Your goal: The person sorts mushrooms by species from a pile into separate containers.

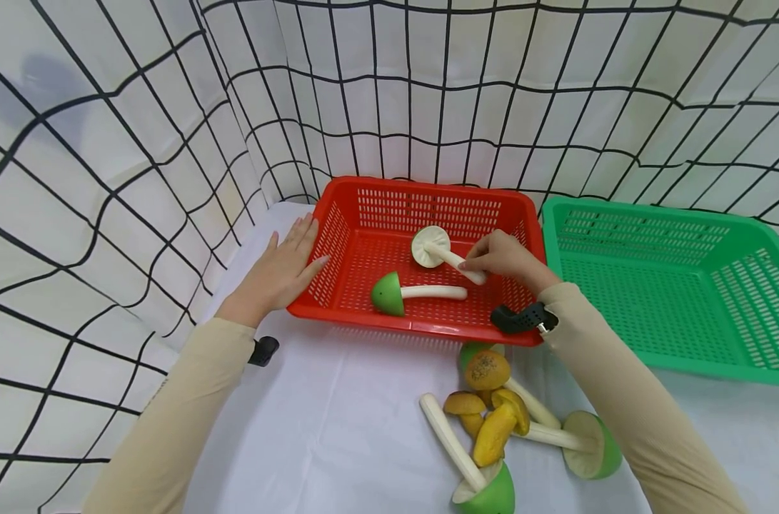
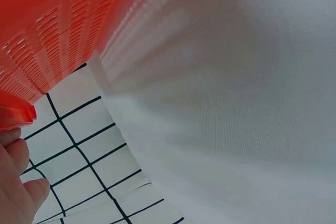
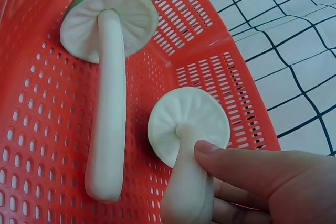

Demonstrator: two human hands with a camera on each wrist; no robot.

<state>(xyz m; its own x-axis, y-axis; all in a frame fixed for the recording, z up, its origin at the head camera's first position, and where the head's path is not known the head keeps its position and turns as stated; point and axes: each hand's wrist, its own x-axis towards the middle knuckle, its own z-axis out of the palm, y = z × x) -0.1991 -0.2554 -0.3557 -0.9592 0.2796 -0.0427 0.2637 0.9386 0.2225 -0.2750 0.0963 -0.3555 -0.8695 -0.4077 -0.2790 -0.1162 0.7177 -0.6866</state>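
My right hand (image 1: 492, 261) (image 3: 252, 182) pinches the stem of a white-capped toy mushroom (image 1: 435, 249) (image 3: 188, 135) inside the red basket (image 1: 363, 193) (image 3: 31, 145). A green-capped mushroom (image 1: 415, 292) (image 3: 107, 77) lies on the basket floor beside it. My left hand (image 1: 280, 275) (image 2: 16, 182) rests flat, fingers straight, against the basket's left outer wall (image 2: 42, 40).
A green basket (image 1: 685, 300) stands right of the red one. Several toy mushrooms (image 1: 498, 421), green, orange and yellow, lie in a heap on the white tablecloth (image 1: 338, 428) near the front. Grid-patterned cloth walls (image 1: 106, 143) enclose the left and back.
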